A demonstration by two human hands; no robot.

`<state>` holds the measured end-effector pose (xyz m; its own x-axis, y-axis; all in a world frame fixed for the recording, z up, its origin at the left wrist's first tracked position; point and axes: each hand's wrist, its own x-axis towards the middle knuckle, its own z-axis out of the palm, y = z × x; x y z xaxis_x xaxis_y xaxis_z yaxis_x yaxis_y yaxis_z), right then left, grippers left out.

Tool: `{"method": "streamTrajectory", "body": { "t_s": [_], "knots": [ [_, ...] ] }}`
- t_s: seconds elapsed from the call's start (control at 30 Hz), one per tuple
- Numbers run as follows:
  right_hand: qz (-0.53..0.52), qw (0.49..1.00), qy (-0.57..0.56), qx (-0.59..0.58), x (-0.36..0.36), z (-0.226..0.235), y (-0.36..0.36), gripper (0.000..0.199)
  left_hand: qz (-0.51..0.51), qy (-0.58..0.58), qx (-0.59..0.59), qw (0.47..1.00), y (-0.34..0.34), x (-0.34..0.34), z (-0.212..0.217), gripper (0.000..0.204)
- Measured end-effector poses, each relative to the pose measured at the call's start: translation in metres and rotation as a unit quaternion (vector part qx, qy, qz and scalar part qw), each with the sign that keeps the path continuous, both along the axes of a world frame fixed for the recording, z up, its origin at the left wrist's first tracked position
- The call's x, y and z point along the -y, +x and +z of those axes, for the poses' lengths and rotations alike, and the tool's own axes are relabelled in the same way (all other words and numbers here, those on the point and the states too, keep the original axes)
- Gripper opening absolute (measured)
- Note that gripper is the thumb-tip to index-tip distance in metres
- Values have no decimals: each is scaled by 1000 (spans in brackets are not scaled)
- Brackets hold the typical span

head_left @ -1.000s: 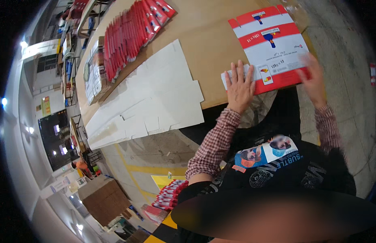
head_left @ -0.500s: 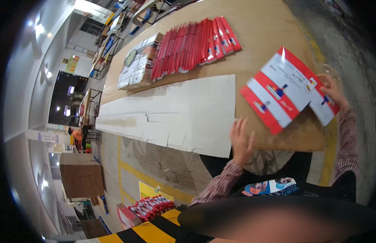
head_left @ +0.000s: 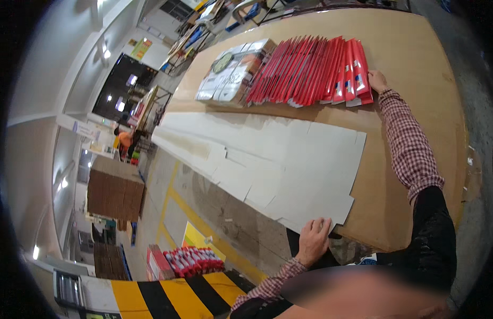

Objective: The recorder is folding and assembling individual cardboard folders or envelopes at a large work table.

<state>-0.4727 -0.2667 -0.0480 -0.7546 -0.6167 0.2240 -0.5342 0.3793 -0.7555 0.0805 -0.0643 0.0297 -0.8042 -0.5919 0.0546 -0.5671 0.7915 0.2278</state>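
Note:
My right hand [head_left: 376,81] reaches far across the brown table [head_left: 416,42] and rests against the right end of a long overlapping row of flat red packages [head_left: 310,69]. My left hand [head_left: 313,239] lies on the near edge of a fanned stack of flat white cardboard blanks [head_left: 278,159], its fingers spread on the sheet. Both sleeves are red and white check. To the left of the red row lies a bundle of grey-white printed packs [head_left: 230,77].
Left of the table the concrete floor has yellow lines [head_left: 172,196]. A pallet of brown cartons [head_left: 116,189] stands there, and a box of red items [head_left: 190,260] sits near a black-and-yellow striped edge [head_left: 166,297]. A person in orange [head_left: 122,141] stands far off.
My right hand carried the red and white package to the far row and set it at the row's right end. My left hand moved down onto the white blanks' near edge. My view swung left.

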Motion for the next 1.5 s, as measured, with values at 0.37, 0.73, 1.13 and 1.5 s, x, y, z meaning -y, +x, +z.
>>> {"method": "streamTrajectory", "body": {
  "t_s": [0.37,0.73,1.13,1.5],
  "knots": [
    [498,864,53,-40,-328,133,267,62,-400,50,-154,902,-113,-78,46,30],
    [245,897,350,-113,-531,92,318,102,-325,51,-183,926,-133,-63,-3,41],
    [250,882,239,321,-551,97,206,28,-284,500,57,816,-184,-92,-10,36],
    [118,936,291,-159,-555,56,298,75,-448,-38,-146,881,-121,-131,-19,66]
  ]
}}
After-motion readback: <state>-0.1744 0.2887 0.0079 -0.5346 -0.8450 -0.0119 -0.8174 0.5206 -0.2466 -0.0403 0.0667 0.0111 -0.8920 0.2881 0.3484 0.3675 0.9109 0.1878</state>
